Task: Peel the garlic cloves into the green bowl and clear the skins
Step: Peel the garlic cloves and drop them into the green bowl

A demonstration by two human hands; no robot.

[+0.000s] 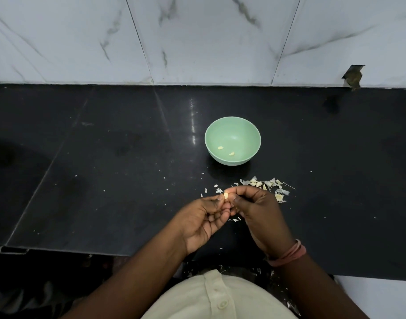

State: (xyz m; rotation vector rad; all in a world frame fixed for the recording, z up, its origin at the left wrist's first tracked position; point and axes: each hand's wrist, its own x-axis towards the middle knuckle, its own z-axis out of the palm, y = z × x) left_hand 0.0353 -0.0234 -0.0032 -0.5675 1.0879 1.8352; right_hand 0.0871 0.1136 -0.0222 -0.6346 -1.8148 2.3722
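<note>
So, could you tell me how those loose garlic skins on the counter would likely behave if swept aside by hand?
The garlic skins look paper-thin and curled, so probably very light and floppy, apt to scatter. Flecks already dot the black counter, suggesting small bits may cling or get missed.

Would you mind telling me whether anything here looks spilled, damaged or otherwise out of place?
Papery garlic skins lie scattered on the black counter near the unpeeled cloves, and some have fallen past its front edge. The marble wall tile has a chipped, broken notch at its base, on the right.
</note>
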